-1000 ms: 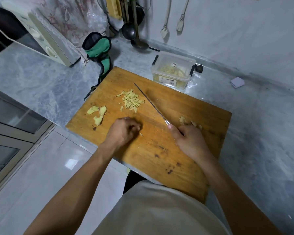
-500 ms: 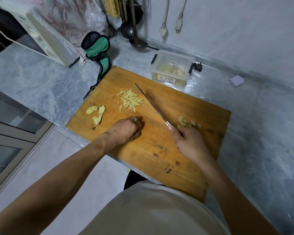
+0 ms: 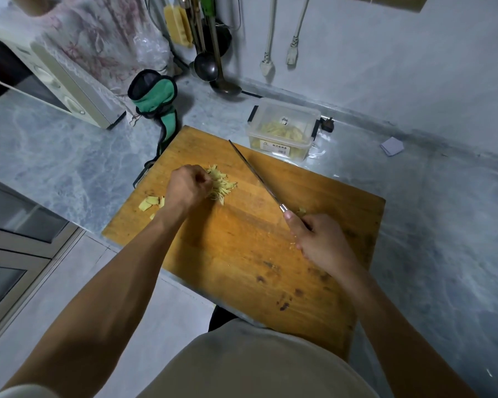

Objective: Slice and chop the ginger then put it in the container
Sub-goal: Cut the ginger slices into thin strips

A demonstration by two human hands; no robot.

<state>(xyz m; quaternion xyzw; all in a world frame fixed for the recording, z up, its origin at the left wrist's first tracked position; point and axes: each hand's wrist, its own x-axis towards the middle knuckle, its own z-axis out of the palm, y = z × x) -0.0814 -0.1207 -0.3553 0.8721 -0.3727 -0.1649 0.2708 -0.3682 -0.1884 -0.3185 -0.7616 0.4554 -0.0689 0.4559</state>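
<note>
Ginger shreds at 10 o'clock on the board are pinched by the left hand; the knife is gripped by the right hand.

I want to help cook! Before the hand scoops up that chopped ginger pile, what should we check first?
1. Left hand at the ginger shreds: ok, fingers curled on them.
2. Knife held by right hand: ok.
3. Blade apart from the left hand: ok.
4. Container open: cannot tell, a clear lid may be on.
5. Ginger slices cut up: not ok.
</note>
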